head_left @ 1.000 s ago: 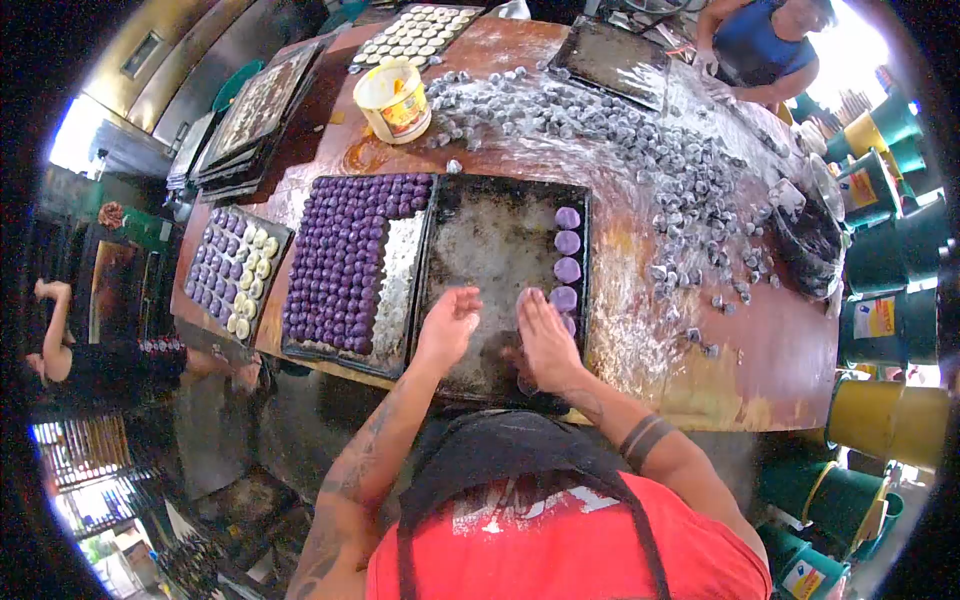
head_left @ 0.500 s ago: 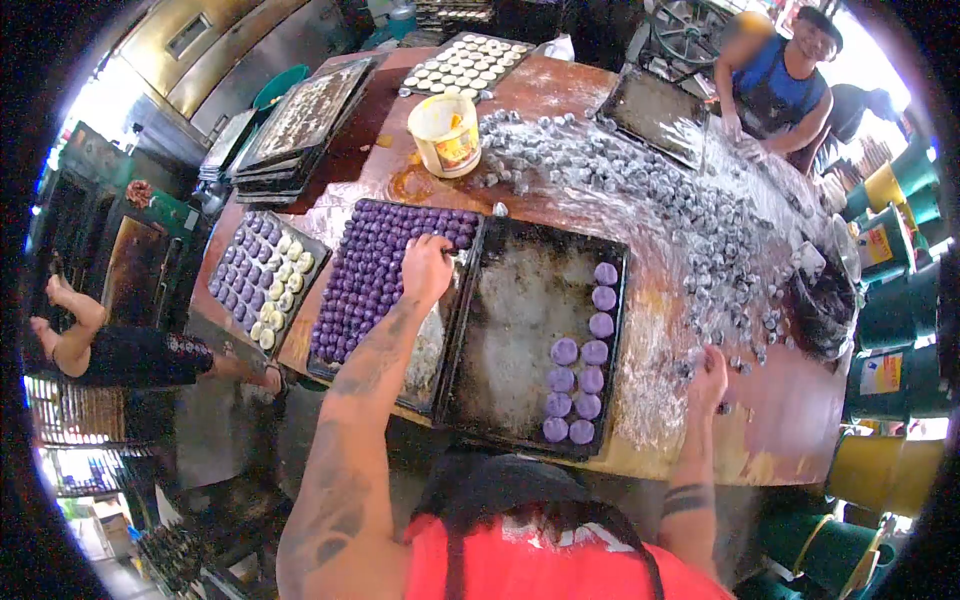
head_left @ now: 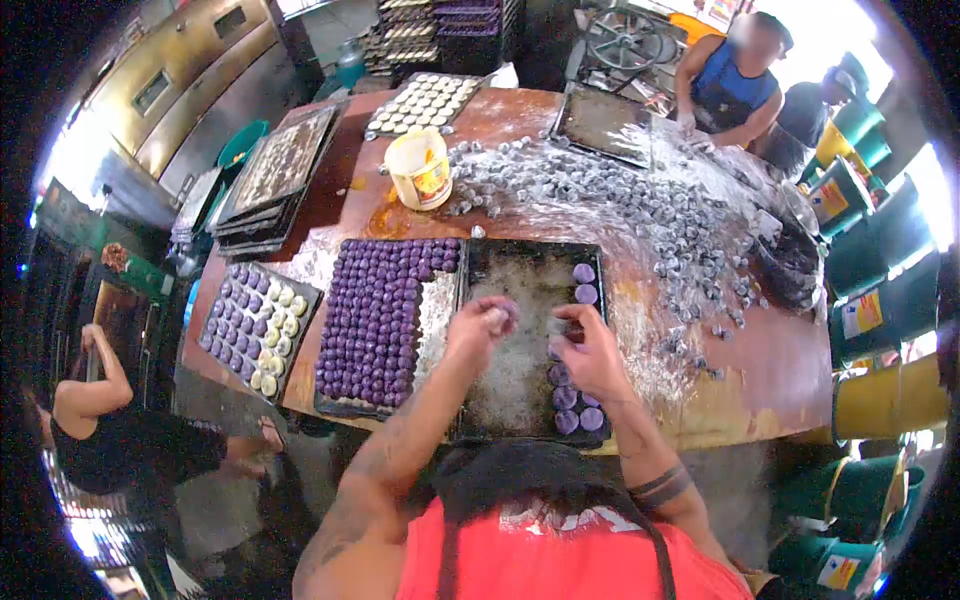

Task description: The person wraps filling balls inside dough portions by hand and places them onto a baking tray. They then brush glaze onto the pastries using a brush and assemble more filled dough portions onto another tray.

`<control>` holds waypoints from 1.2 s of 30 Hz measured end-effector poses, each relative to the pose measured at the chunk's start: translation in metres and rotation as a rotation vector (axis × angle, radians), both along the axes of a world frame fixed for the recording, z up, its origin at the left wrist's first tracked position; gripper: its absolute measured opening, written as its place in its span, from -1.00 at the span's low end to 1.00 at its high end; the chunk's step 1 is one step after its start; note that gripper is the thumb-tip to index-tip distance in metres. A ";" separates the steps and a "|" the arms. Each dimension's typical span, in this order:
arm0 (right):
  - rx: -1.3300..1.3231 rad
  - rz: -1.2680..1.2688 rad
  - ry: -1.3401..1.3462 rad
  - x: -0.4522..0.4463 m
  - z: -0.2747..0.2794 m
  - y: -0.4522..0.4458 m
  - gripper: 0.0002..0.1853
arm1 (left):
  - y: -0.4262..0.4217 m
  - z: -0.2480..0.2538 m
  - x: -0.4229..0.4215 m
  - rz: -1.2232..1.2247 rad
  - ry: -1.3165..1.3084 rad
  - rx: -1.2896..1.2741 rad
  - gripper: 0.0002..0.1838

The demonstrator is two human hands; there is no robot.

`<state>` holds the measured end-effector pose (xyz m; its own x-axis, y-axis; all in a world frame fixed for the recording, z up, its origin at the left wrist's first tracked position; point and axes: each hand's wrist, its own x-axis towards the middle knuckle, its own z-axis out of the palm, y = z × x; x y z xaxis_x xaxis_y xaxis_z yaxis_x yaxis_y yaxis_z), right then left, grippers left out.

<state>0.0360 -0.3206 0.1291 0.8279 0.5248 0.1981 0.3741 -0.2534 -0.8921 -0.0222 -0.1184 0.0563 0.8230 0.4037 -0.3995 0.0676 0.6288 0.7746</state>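
My left hand (head_left: 478,335) is closed round a purple dough ball (head_left: 509,314) above the left part of a dark baking tray (head_left: 500,395). Facing it, my right hand (head_left: 592,355) has its fingers bent together; what sits at their tips is blurred. Flattened purple dough rounds (head_left: 566,421) line the tray's right side, some hidden behind my right hand. Left of this tray, another one is packed with rows of small purple balls (head_left: 365,320), with a bare floury strip along its right side. Dark, flour-dusted balls (head_left: 690,225) lie scattered on the table to the right.
A white tub (head_left: 418,175) stands behind the trays. Stacked trays (head_left: 275,185) and a tray of purple and cream pieces (head_left: 258,325) are at left. Pale rounds (head_left: 425,103) fill a far tray. A co-worker (head_left: 730,85) works at the back right; another person (head_left: 110,410) is at left.
My left hand has come from the tray of purple balls to the dark tray, carrying a ball. My right hand has moved left from the floured balls. The view has shifted.
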 end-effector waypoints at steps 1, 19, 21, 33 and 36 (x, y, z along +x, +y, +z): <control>-0.013 0.046 -0.022 -0.002 0.007 0.010 -0.79 | -0.012 0.011 -0.005 -0.027 0.012 0.008 -0.72; 0.442 0.012 0.576 0.007 -0.003 0.027 -0.71 | -0.046 0.095 -0.014 -0.068 -0.170 0.020 -0.79; 0.435 -0.042 0.454 0.001 0.001 0.032 -0.70 | -0.044 0.099 -0.007 -0.051 -0.135 0.409 -0.81; -0.015 0.061 -0.327 -0.004 0.046 0.013 -0.69 | -0.029 0.083 -0.001 -0.169 -0.097 0.007 -0.65; 0.120 0.212 -0.225 0.004 0.043 0.014 -0.50 | -0.050 0.086 -0.005 -0.316 -0.195 -0.045 -0.63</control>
